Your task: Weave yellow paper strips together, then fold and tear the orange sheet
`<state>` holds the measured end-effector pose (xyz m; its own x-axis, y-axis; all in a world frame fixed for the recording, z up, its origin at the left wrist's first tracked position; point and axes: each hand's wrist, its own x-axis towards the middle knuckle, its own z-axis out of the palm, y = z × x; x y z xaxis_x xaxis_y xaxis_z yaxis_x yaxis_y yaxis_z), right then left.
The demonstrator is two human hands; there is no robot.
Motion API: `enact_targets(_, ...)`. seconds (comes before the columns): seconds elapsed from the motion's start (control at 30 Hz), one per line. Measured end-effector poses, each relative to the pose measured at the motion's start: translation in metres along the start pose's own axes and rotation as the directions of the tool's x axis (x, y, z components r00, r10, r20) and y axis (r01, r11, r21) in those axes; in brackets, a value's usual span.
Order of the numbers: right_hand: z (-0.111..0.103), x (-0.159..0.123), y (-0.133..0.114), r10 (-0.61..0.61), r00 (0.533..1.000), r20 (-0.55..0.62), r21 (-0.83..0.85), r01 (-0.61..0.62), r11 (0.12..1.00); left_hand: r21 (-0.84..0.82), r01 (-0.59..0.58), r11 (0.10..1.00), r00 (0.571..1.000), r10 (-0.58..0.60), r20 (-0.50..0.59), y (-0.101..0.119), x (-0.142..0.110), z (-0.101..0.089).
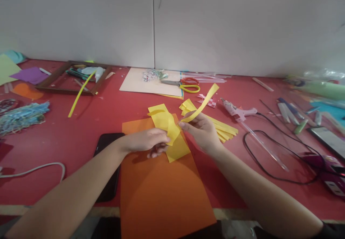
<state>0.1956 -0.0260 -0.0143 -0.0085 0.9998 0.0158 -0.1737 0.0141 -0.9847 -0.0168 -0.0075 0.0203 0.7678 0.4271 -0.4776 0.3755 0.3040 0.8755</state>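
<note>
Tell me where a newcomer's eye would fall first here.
The orange sheet at front centre of the red table probably draws it, with the left hand holding yellow paper above and the right hand a yellow strip. Next may come the scissors at the back, partly on a pale sheet, and the pink glue gun on the right.

We see plain yellow on the curved paper strip (205, 102), the folded paper (159, 118) and the fanned strips (225, 126), against a solid orange sheet (164, 192) and a red tabletop (70, 131). Our scissors (179, 83) have one red and one yellow handle; our glue gun (237, 114) is pink. Pink-and-white checks pattern a small scrap (211, 103). We find a wooden frame (64, 91) brown, a phone (109, 190) black, a paper piece (31, 75) purple, and the wall (81, 23) pale grey.
</note>
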Motion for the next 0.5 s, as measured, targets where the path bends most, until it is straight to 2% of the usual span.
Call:
enact_targets(0.17,0.0014,-0.0013,0.003,-0.044,0.999,-0.004,-0.023,0.044,0.999,-0.002,-0.051,0.999,0.995,0.05,-0.085,-0.0042,0.0047,-0.002)
enact_targets(0.37,0.0078,-0.0038,0.0022,-0.061,0.996,0.06,-0.005,0.061,0.998,0.036,-0.065,0.997,0.997,0.067,-0.045,-0.0029,0.0069,0.0)
enact_targets(0.5,0.0098,-0.0046,0.0013,-0.053,0.993,0.106,-0.034,0.057,0.998,0.058,-0.074,0.996,0.982,0.083,-0.169,-0.0047,0.0102,0.0014)
